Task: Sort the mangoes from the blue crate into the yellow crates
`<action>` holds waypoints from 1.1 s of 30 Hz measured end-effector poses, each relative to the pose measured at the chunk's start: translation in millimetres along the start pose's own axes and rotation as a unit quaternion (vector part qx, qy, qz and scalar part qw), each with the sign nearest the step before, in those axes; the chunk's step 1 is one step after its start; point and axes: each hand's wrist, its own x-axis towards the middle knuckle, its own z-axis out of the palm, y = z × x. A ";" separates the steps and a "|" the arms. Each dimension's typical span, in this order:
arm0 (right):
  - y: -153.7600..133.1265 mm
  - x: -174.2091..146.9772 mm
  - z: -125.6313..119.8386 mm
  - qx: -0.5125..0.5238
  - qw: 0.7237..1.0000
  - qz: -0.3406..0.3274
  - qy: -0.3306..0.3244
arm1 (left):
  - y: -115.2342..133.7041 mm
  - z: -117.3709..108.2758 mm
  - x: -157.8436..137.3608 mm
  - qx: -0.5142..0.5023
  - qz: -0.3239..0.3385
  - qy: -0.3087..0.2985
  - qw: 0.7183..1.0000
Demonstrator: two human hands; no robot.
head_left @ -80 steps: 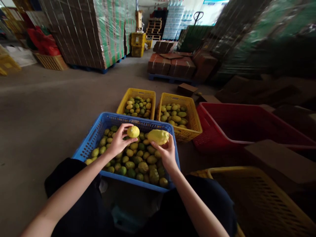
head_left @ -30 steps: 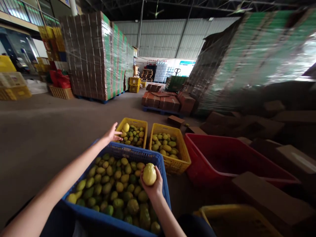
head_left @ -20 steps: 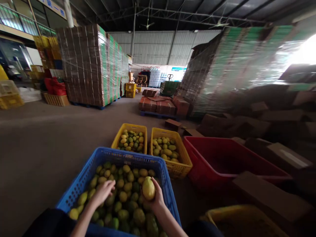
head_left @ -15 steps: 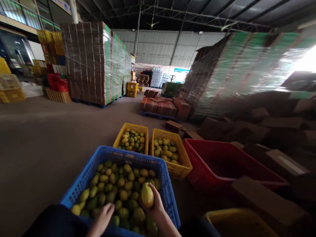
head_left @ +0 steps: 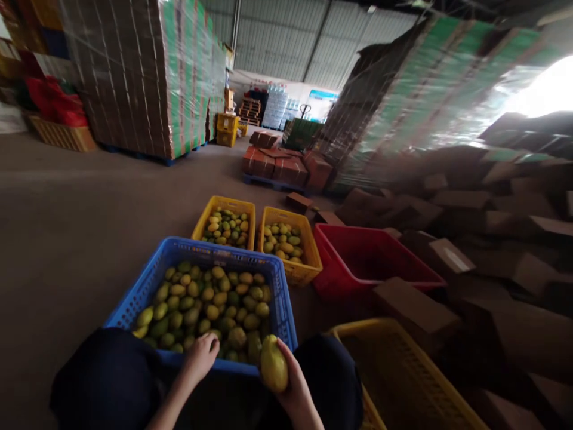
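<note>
A yellow-green mango point(head_left: 274, 365) is in my right hand point(head_left: 295, 382), its fingers wrapped round the fruit's right side. I hold it over the front right corner of a blue crate point(head_left: 290, 310), close to my right knee. Many green and yellow mangoes point(head_left: 212, 312) fill this crate. My left hand point(head_left: 200, 357) hovers at the crate's front rim with its fingers curled together, close to the nearest fruit. Whether anything is inside those fingers is hidden.
Two yellow crates point(head_left: 200, 224) of mangoes stand behind the blue one. To the right are a red tub point(head_left: 329, 263), a yellow crate point(head_left: 358, 328) beside my knee and a heap of cardboard boxes point(head_left: 418, 304). Wrapped box stacks point(head_left: 129, 77) rise farther back.
My view has tilted down. My right hand has brought the mango from above the fruit toward me, to the crate's front right corner. My left hand has drawn back to the front rim.
</note>
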 end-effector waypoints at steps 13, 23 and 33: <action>-104.9 123.7 -7.4 0.021 0.974 -0.010 0.227 | 4.4 -8.6 -13.2 0.145 0.023 -0.067 0.987; -115.0 191.2 -24.4 -0.172 0.955 -0.022 0.240 | 4.2 -14.3 -12.7 0.187 0.022 -0.090 0.978; 83.1 159.7 -4.7 -0.491 0.828 0.229 0.148 | 3.9 -15.3 -12.4 0.199 0.015 -0.102 0.975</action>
